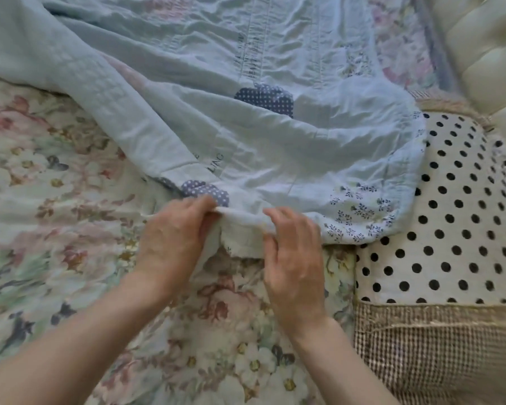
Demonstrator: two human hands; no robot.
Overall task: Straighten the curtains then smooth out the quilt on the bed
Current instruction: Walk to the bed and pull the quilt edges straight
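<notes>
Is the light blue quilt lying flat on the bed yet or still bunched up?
Still bunched up: the blue quilt shows deep folds, and both hands grip its near edge.

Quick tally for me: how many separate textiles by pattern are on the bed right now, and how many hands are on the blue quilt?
Pale blue quilt: 1
Floral bedspread: 1
Polka-dot pillow: 1
Checked woven fabric: 1
Hands gripping the quilt's edge: 2, left hand and right hand
Total: 4 textiles, 2 hands
</notes>
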